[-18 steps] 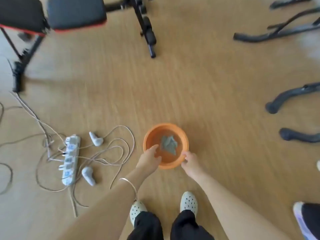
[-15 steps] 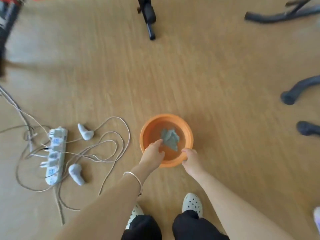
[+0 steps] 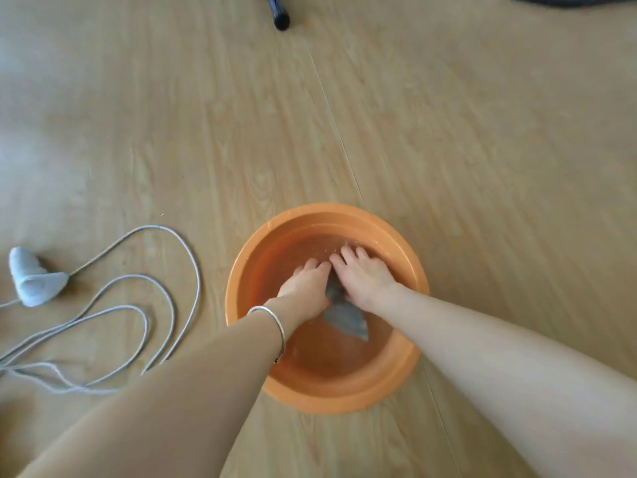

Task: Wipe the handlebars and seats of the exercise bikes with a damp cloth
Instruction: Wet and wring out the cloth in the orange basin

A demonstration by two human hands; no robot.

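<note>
1. Left hand (image 3: 306,288) and right hand (image 3: 365,279) are pressing flat, grip wide, on a crumpled grey cloth (image 3: 346,317) lying in a round orange plastic basin (image 3: 327,210) of water.
2. Palms are covering most of the cloth; thumbs hidden.

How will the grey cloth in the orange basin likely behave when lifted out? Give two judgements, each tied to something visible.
Probably floppy: the grey cloth lies crumpled beneath the left hand and right hand. Likely heavy for its size and dripping, since it sits submerged in the orange basin.
</note>
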